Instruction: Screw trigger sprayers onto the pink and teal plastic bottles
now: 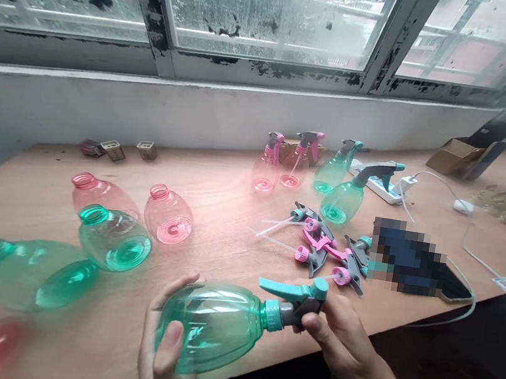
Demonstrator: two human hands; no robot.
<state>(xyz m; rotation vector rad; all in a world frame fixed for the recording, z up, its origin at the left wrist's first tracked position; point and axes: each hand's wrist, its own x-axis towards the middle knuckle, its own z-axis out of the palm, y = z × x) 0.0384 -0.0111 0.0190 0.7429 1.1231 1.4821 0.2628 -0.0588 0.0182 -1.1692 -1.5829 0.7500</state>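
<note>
A green spray bottle (213, 326) lies sideways in the air above the table's front edge, its trigger head (300, 304) pointing right. My left hand (167, 348) is wrapped round the bottle's base, thumb on the near side. At the other end, my right hand (340, 335) pinches the grey and teal head with its thumb and fingers. The head sits on the bottle's neck; whether it is tight I cannot tell. Just beyond my right hand lies a pile of loose pink, teal and grey spray heads (321, 244), some with clear tubes.
Headless green bottles (114, 242) and pink bottles (167, 218) lie at the left. Several bottles with heads, one a green spray bottle (341, 199), stand at the back. A phone (413, 264), a power strip (390, 191), cables and a cardboard box (457, 157) occupy the right.
</note>
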